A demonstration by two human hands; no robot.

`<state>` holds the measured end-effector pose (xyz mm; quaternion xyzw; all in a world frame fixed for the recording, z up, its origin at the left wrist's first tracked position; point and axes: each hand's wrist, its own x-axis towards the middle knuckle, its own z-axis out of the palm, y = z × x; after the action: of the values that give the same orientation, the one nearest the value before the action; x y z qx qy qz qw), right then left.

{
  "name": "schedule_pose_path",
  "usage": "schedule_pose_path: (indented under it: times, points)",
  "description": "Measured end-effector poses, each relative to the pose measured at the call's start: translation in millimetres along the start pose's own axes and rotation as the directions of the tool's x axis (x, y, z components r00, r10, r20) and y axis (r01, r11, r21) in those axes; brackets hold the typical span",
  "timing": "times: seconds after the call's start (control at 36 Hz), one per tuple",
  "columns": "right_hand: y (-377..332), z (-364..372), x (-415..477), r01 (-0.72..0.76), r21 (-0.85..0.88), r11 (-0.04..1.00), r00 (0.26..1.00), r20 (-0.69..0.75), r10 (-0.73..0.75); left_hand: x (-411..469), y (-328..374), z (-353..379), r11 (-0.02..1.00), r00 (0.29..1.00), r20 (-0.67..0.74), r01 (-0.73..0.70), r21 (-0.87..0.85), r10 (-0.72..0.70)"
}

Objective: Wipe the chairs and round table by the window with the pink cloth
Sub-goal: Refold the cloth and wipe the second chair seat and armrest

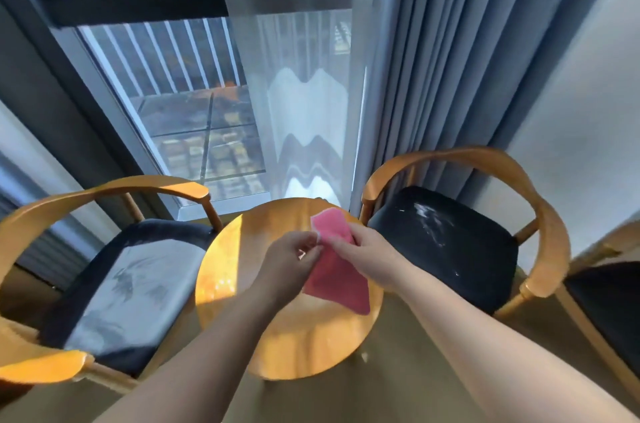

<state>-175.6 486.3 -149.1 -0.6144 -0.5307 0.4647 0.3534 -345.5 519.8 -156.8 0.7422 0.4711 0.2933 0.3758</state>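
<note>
The pink cloth point(334, 270) hangs above the round wooden table point(242, 284), held between both hands. My left hand point(291, 258) pinches its left edge. My right hand point(367, 254) grips its upper right part. Left of the table stands a wooden armchair point(114, 190) with a dark seat that shows a wide pale smear. Right of the table stands a second wooden armchair point(550, 235), and its black seat has white streaks near the back.
A large window point(180, 83) with a sheer white curtain point(311, 93) is behind the table. Blue-grey drapes point(467, 59) hang behind the right chair. Part of a third chair point(609, 301) shows at the right edge. Tan floor lies in front.
</note>
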Motion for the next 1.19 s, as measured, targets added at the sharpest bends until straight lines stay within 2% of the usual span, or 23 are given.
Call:
schedule_pose_path:
  times: [0.08, 0.11, 0.22, 0.33, 0.42, 0.53, 0.64, 0.72, 0.81, 0.89, 1.08, 1.19]
  points:
    - [10, -43, -15, -0.053, 0.115, 0.992, 0.988, 0.153, 0.035, 9, 27, 19, 0.996, 0.996, -0.045, -0.075, 0.049, 0.077]
    - [16, -58, -20, -0.065, 0.106, 0.992, 0.98, 0.192, 0.044, 12, 36, 26, 0.992, 0.993, -0.044, -0.102, 0.077, 0.105]
    - [42, -114, -37, -0.055, -0.133, 0.99, 0.966, 0.244, 0.086, 25, 80, 62, 0.982, 0.985, -0.015, -0.172, 0.079, 0.174]
    - [67, -168, -51, -0.036, -0.159, 0.987, 0.979, 0.192, 0.066, 38, 128, 104, 0.982, 0.982, 0.047, -0.186, 0.035, 0.184]
    - [85, -207, -56, -0.051, -0.185, 0.981, 0.983, 0.164, 0.082, 50, 149, 131, 0.97, 0.981, 0.056, -0.19, 0.15, 0.184]
    - [101, -255, -60, -0.045, -0.262, 0.964, 0.993, 0.097, 0.072, 64, 168, 158, 0.973, 0.992, 0.005, -0.122, 0.197, 0.123]
    - [110, -294, -59, -0.063, -0.221, 0.973, 0.998, 0.016, 0.068, 82, 181, 179, 0.971, 0.994, -0.086, -0.049, 0.233, 0.071]
    - [114, -319, -54, -0.088, -0.176, 0.98, 0.995, -0.063, 0.078, 95, 184, 190, 0.982, 0.991, -0.13, 0.008, 0.187, 0.016]
    - [117, -339, -48, -0.112, -0.138, 0.984, 0.989, -0.109, 0.097, 111, 180, 198, 0.991, 0.994, -0.099, 0.048, 0.128, -0.035]
    - [118, -352, -39, -0.107, -0.143, 0.984, 0.987, -0.138, 0.087, 128, 176, 204, 0.994, 0.998, -0.064, 0.015, 0.111, -0.008]
    - [119, -375, -1, -0.076, -0.176, 0.981, 0.968, -0.25, 0.03, 182, 167, 213, 0.988, 0.994, -0.1, -0.021, 0.151, 0.037]
    - [121, -382, 35, -0.095, -0.179, 0.979, 0.957, -0.287, 0.04, 224, 151, 211, 0.995, 0.996, -0.083, 0.026, 0.094, -0.018]
